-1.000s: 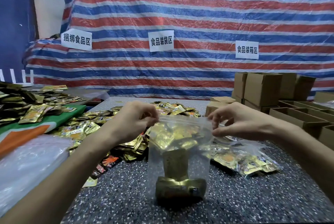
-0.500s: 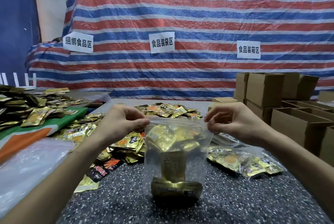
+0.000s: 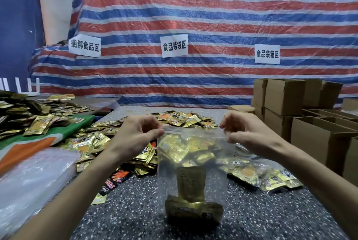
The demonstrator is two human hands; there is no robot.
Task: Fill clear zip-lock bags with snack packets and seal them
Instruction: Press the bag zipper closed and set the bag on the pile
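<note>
Near edge of the surface (image 3: 135, 210): the bag (image 3: 168, 181) stands upright, packets (image 3: 190, 208) at its bottom.
Left hand (image 3: 139, 133): clamped on the bag's top left corner.
Right hand (image 3: 246, 131): pinching the top right corner.
Heap (image 3: 186, 119): behind the bag, toward the far edge.
Boxes (image 3: 282, 96): right edge.
</note>
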